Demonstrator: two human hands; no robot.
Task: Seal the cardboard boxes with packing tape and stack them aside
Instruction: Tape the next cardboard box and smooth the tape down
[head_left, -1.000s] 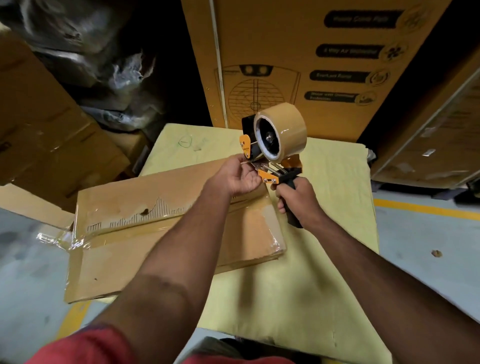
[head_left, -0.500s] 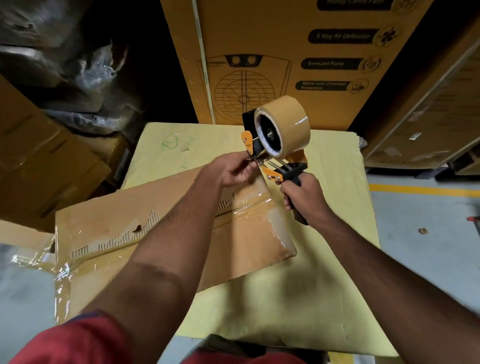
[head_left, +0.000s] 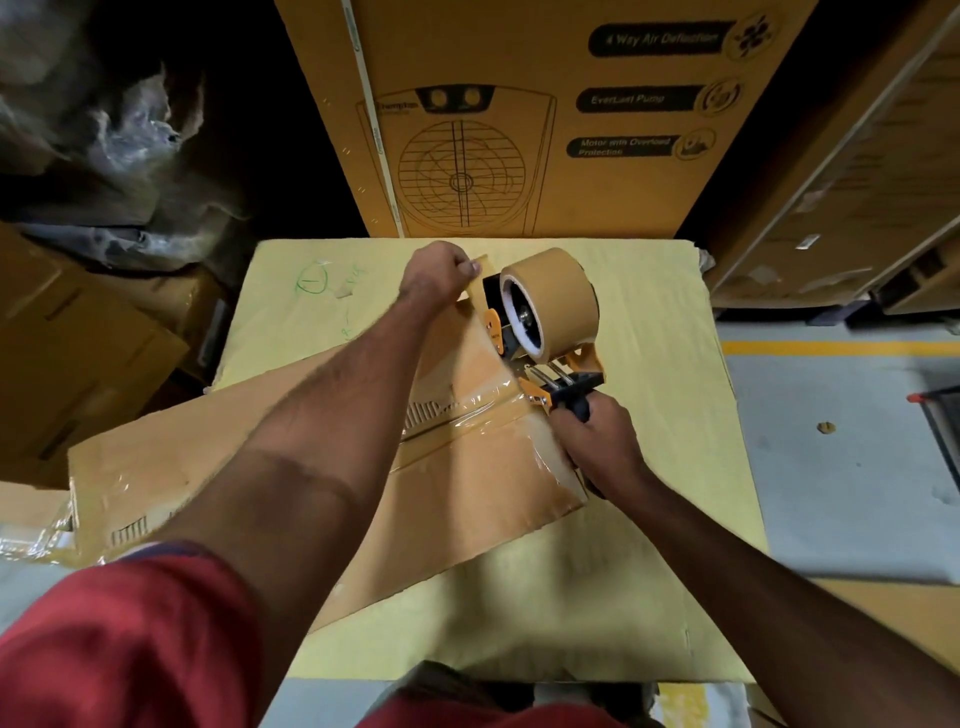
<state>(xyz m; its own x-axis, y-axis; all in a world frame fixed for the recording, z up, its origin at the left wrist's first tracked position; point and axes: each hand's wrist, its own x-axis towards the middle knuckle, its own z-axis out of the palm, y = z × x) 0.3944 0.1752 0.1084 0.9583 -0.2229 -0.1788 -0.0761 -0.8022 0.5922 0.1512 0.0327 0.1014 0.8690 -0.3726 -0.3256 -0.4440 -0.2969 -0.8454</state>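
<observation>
Cardboard (head_left: 483, 483), folded flat and streaked with shiny clear tape along its seam, is lying across the left and middle of a pale yellow table top (head_left: 660, 519), its left end hanging past the table's left edge; the left hand (head_left: 441, 278) is reaching to the far side of the sheet, its fingers curled and pinching the free tan end of the tape (head_left: 475, 291) just left of the roll; the right hand (head_left: 600, 436) is wrapping tightly round the black handle of a tape dispenser (head_left: 558, 387) with orange parts, near the sheet's right end; the brown tape roll (head_left: 553, 304) is sitting on the dispenser above the sheet, its open core facing the camera; whether the dispenser is touching the cardboard cannot be told; 1 tall printed box (head_left: 545, 119) with a fan drawing is standing just beyond the table's far edge; more brown cartons (head_left: 62, 353) and crumpled plastic wrap (head_left: 130, 156) are piling up at the left; a stack of cartons (head_left: 857, 197) is standing at the right, beside a grey floor (head_left: 841, 467) with a yellow line (head_left: 841, 347); a red sleeve (head_left: 124, 639) is filling the near left corner.
</observation>
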